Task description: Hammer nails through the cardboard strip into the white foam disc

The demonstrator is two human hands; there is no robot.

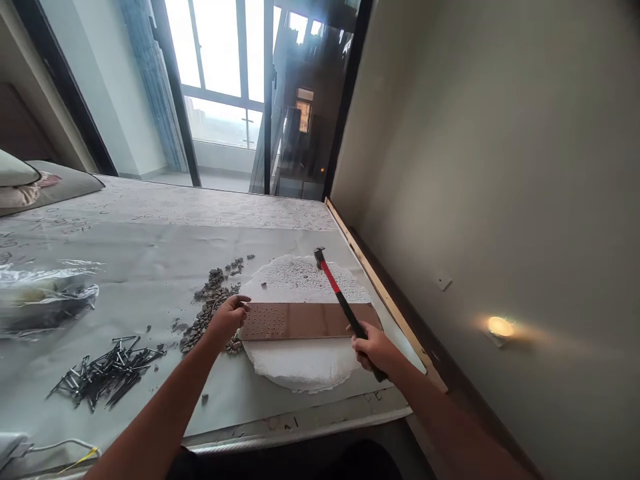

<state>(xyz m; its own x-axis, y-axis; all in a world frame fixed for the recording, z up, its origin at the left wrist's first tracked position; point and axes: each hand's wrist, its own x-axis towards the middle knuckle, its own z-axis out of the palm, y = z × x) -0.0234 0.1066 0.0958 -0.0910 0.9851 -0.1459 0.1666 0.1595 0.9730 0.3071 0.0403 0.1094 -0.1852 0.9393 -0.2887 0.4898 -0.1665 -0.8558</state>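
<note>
My right hand (373, 347) is wrapped round the black grip of a hammer (332, 279) with a red and black handle. The hammer's dark head points away from me, above the white foam slab. Under the handle lies a flat brown board (313, 321), its left part dotted with rows of small holes. At that left end my left hand (231, 316) has its thumb and fingers drawn together; what they hold, if anything, is too small to tell. The board rests across a rough-edged white foam slab (300, 363). Grey stone pieces (213, 300) are heaped just beyond the left hand.
A pile of nails (113, 370) lies to the left on the grey sheet (165, 253). Behind it is a clear plastic bag (45, 300). A wooden strip (385, 297) edges the right side, beside the wall (480, 167). A white cable (65, 443) lies at bottom left.
</note>
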